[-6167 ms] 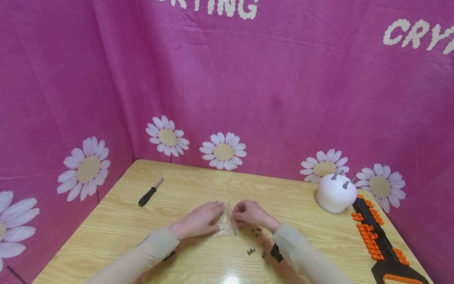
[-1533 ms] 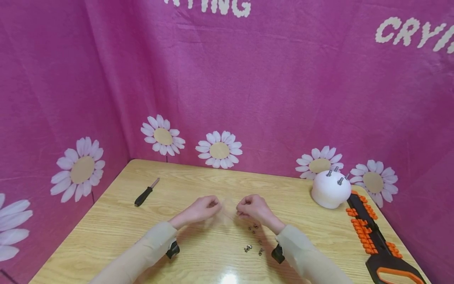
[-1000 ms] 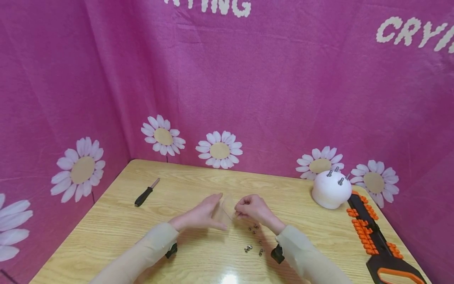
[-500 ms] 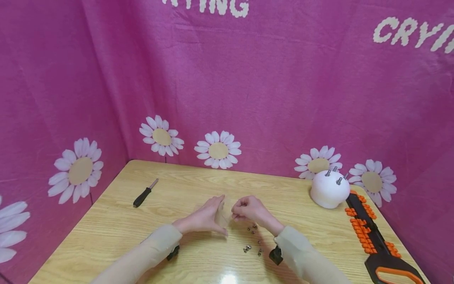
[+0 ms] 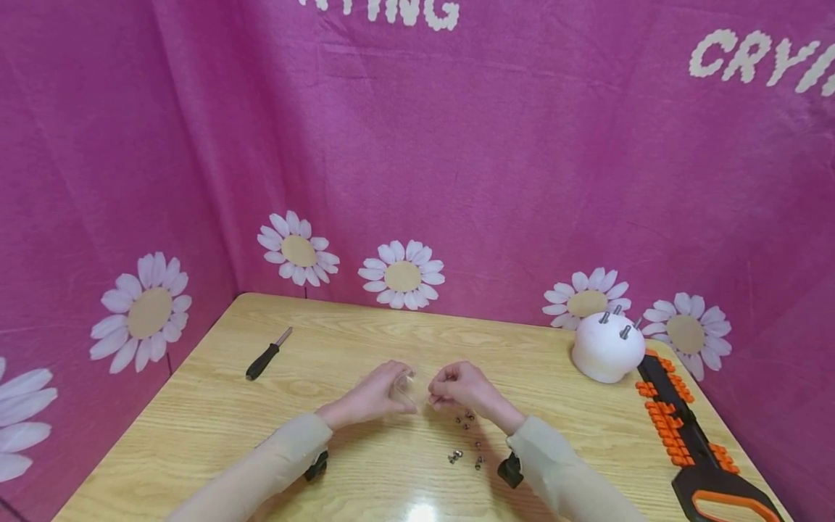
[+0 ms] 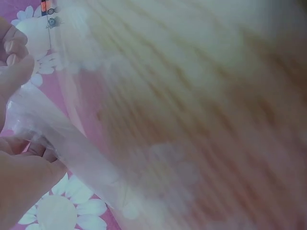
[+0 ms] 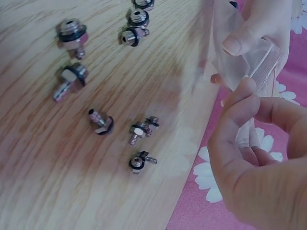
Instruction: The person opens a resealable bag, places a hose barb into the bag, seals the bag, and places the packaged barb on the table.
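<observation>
A clear zip bag hangs between the two hands just above the table. In the head view my left hand grips it from the left, thumb and fingers bent round its body. My right hand pinches the bag's edge near the zip strip between thumb and index finger, as the right wrist view shows. Below the right hand, several small metal barbed fittings with black rings lie loose on the wood. The bag is so transparent that its contents, if any, cannot be made out.
A black-handled screwdriver lies on the table at the left. At the back right stands a white rounded object with metal pegs on top. Beside it lies a long black tool with orange clips. Pink cloth walls enclose the table.
The bag, earlier on the table under my left hand, is now lifted between both hands. My left thumb and fingers, spread wide half a second ago, have drawn closer together. The fittings lie unmoved.
</observation>
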Motion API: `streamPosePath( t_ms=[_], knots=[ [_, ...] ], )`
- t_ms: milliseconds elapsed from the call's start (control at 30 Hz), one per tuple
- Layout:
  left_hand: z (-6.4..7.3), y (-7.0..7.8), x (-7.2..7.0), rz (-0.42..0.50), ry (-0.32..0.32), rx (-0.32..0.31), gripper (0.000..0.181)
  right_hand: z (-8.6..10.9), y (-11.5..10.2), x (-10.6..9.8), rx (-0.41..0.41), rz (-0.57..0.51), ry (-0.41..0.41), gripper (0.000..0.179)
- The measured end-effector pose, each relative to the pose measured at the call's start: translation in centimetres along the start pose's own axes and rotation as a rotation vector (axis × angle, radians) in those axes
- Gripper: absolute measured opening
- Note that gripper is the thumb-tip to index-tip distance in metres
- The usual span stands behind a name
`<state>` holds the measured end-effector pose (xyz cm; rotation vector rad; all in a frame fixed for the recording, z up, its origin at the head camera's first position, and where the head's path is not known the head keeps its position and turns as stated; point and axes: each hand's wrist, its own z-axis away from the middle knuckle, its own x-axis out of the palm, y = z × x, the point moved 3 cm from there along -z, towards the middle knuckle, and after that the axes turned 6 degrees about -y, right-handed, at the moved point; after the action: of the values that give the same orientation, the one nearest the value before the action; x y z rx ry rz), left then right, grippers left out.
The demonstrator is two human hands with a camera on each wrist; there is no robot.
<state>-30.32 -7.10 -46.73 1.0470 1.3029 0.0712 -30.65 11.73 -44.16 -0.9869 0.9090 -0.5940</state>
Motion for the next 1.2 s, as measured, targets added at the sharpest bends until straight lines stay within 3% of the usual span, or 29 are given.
streamPosePath(
  t_ms=[267,600,733,833,1067,1200],
  knots=[
    [-0.1,-0.3,0.1,0.014,-0.012,-0.017,0.041,0.2,0.4,0.1,0.011,0.023,-0.03,0.015],
    [-0.1,-0.3,0.1,-0.039,-0.015,0.002,0.035,0.8,0.9,-2.3,-0.19,0.28,0.0,0.012],
    [0.0,-0.2,0.0,-0.056,-0.007,-0.002,0.034,1.0,1.6,-3.6,-0.237,0.404,0.042,0.008],
    [0.0,-0.2,0.0,-0.056,-0.008,-0.014,0.034,1.4,2.2,-4.4,-0.259,0.44,0.038,0.007],
    [0.0,-0.2,0.0,-0.042,-0.015,-0.023,0.035,2.8,3.7,-4.9,-0.208,0.39,-0.062,0.01],
    [0.1,-0.3,0.0,-0.025,-0.023,-0.027,0.034,3.3,4.4,-4.6,-0.174,0.407,-0.065,0.015]
  ],
)
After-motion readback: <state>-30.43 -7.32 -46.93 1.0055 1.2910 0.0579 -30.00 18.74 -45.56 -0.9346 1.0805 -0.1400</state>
